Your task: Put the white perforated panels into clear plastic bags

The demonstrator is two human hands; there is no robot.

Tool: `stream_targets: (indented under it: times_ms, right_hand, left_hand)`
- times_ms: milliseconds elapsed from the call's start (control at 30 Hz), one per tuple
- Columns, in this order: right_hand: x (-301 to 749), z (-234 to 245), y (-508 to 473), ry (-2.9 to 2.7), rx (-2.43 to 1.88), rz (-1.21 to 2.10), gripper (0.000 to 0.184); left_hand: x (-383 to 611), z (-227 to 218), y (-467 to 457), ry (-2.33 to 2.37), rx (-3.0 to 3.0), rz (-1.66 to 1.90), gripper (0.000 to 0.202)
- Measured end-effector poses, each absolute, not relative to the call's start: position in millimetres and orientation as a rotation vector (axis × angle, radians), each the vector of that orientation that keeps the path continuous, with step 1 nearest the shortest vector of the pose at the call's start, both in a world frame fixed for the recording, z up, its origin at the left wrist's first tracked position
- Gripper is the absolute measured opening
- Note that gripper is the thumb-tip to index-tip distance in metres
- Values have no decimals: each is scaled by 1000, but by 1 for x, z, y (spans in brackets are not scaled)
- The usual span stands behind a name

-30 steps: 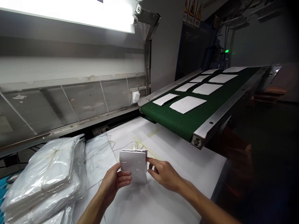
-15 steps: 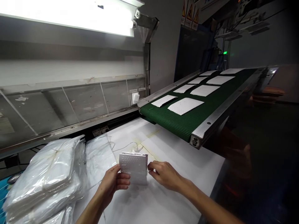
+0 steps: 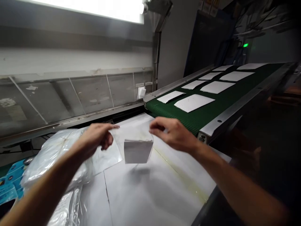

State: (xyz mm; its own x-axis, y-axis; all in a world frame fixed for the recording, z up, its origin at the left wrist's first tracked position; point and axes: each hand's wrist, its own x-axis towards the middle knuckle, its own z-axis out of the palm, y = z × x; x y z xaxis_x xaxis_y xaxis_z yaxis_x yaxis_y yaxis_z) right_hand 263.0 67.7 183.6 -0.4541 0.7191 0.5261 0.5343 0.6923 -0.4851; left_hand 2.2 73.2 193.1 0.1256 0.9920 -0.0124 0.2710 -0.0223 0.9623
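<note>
Head view, conveyor (image 3: 188, 121) beside hands — bagged stacks (image 3: 58, 150) left

overhead strip light (image 3: 94, 8) blown out with glare; right side dim; hands motion-blurred; edges bowed by wide lens.

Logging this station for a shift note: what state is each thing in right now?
Clear bag: held up off the table, a white part inside.
White part: hanging in the bag's bottom.
Left hand: pinching the bag's top.
Right hand: pinching the bag's top.
Conveyor belt: loaded with white panels.
Bag stack: lying flat.
</note>
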Motion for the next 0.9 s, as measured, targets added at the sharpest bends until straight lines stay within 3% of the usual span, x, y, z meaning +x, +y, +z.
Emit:
stream_targets:
  times_ms: [133, 167, 267, 300, 333, 433, 500, 600, 667, 800, 900]
  right_hand:
    - [259, 221, 76, -1949, -807, 330, 12]
    - [257, 217, 76, -1875, -770, 388, 26]
    - [242, 173, 75, -1844, -765, 767, 103]
    - [233, 152, 75, -1858, -821, 908, 115]
    - [223, 131, 75, -1822, -881, 1017, 112]
    - [190, 85, 75, -1626, -986, 1192, 63]
    - [173, 74, 75, -1567, -987, 1287, 45]
    - [161, 70, 78, -1553, -1012, 1455, 48]
    - [156, 68, 80, -1531, -1050, 1522, 52]
    - [147, 68, 77, -1592, -1200, 1570, 56]
    - [148, 77, 77, -1666, -1299, 1355, 53]
  left_hand:
    - [-4, 238, 71, 1293, 1531, 1086, 25]
    - [-4, 240, 69, 1263, 1518, 1133, 21]
    - [-2, 225, 61, 1112, 1435, 1199, 17]
    - [0, 216, 59, 1073, 1398, 1185, 17]
    - [1, 207, 56, 1053, 1365, 1164, 18]
    - [-1, 183, 48, 1060, 1331, 1115, 28]
    - [-9, 169, 40, 1122, 1435, 1138, 43]
    - [-21, 142, 23, 1290, 1886, 1025, 93]
    - [-22, 119, 12, 1351, 2212, 760, 110]
    - [-10, 77, 9, 1523, 2505, 447, 83]
    - [-13, 74, 18, 1667, 2444, 451, 68]
